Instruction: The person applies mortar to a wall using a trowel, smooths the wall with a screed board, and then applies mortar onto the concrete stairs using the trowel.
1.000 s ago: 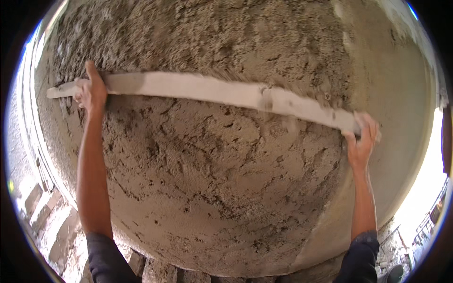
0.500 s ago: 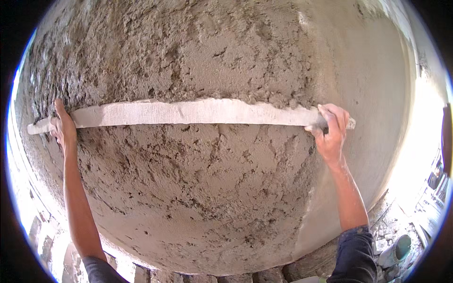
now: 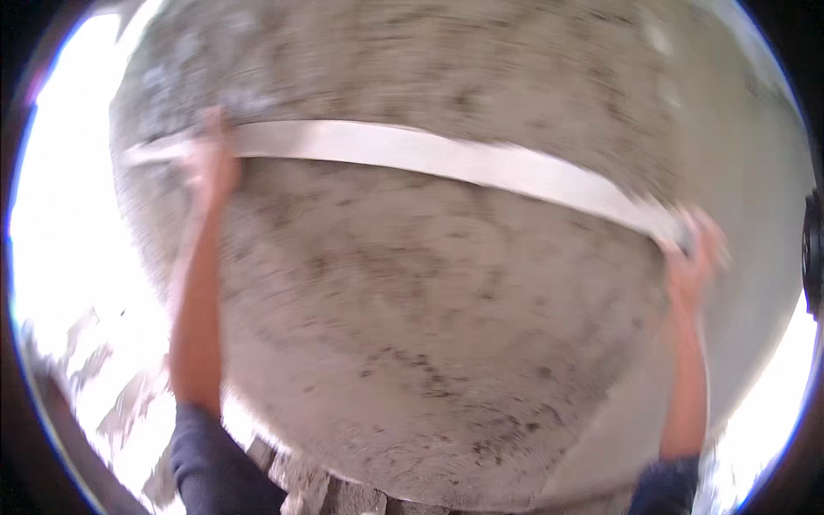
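A long pale straightedge bar [image 3: 395, 150] lies across a wall of grey-brown wet plaster [image 3: 412, 318], its right end lower in the picture. My left hand [image 3: 212, 163] grips the bar near its left end. My right hand [image 3: 693, 253] is closed on the other end. Both hands and much of the wall are smeared by motion. The plaster above the bar looks rougher and darker in patches, with a dark speckled band low down below it.
A smoother plaster strip [image 3: 738, 257] runs down the right side of the wall. Broken blocks and rubble [image 3: 309, 489] lie along the wall's foot and at the lower left. Bright glare fills both outer edges, and a dark object [image 3: 811, 253] shows at the far right rim.
Since half a second ago the bar and both hands have shifted rightward in the picture, the left end upward, the right end downward, as the view moved. Both hands stay on the bar.
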A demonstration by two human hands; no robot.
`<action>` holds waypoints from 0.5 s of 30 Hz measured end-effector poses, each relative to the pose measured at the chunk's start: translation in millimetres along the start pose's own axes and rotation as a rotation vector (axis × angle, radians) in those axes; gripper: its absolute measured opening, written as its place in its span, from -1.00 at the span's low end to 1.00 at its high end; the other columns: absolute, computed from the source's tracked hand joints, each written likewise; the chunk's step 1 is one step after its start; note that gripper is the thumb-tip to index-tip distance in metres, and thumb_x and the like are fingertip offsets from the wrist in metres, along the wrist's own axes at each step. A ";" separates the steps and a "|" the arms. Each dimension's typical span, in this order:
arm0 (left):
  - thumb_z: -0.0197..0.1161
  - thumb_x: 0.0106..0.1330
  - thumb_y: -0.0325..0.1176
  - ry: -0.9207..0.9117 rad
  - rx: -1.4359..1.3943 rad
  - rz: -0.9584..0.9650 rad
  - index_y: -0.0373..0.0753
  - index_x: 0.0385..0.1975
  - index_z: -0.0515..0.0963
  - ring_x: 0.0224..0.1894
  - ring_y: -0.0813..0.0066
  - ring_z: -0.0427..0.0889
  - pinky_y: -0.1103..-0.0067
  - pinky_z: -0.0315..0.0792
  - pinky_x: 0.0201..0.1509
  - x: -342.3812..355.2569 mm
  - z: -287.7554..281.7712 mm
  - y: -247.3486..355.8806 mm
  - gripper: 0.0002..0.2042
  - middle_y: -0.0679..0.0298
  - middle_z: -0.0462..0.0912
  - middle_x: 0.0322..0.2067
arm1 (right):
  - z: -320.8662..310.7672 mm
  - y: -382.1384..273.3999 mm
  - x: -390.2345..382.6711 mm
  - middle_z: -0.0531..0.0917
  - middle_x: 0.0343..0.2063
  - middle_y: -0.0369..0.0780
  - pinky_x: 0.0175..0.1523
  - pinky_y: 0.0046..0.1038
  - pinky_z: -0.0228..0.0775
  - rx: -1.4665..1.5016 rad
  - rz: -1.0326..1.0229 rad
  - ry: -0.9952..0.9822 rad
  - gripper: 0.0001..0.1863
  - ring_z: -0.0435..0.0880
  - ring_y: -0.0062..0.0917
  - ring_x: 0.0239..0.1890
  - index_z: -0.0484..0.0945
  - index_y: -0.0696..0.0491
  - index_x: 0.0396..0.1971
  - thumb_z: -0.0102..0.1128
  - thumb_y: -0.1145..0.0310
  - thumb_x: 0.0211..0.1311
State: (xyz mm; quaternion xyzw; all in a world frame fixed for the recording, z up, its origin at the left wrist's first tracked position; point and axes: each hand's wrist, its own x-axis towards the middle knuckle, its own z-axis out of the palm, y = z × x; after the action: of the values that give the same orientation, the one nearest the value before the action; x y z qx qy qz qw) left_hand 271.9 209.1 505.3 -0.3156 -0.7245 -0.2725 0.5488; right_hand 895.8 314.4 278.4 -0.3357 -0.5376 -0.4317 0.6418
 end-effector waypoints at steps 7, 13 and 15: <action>-0.26 0.36 0.09 -0.078 -1.008 -0.292 -0.27 0.37 0.01 0.39 -0.24 -0.11 0.01 -0.12 0.37 -30.4 -43.4 -23.6 -0.31 -0.26 -0.02 0.32 | -0.1 26.0 -31.2 0.47 0.04 -0.13 0.18 -0.22 0.22 -0.068 -0.026 -0.093 -0.49 0.41 -0.25 0.11 0.46 0.15 0.05 0.11 0.06 0.28; 0.06 0.31 -0.09 0.021 -0.292 -0.065 -0.30 0.34 0.09 0.35 -0.18 0.09 0.14 0.08 0.35 -32.1 -26.6 -56.1 -0.34 -0.35 0.12 0.25 | 9.7 46.2 -43.8 0.43 0.11 -0.13 0.22 -0.23 0.19 -0.140 -0.063 -0.068 -0.48 0.37 -0.25 0.18 0.40 0.14 0.12 0.02 0.05 0.34; 0.15 0.31 -0.09 0.119 -0.411 0.153 -0.27 0.32 0.16 0.34 -0.17 0.13 0.14 0.11 0.35 -21.9 -19.1 -74.1 -0.35 -0.32 0.14 0.25 | 10.9 48.9 -46.4 0.41 0.15 -0.12 0.23 -0.24 0.18 -0.158 -0.082 -0.054 -0.49 0.36 -0.25 0.20 0.39 0.14 0.12 0.03 0.08 0.34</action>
State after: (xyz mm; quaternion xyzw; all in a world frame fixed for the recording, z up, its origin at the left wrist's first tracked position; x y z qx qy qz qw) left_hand 232.1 143.1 485.3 -0.4582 -0.5939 -0.3903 0.5339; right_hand 934.0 352.7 236.7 -0.3743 -0.5322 -0.4894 0.5806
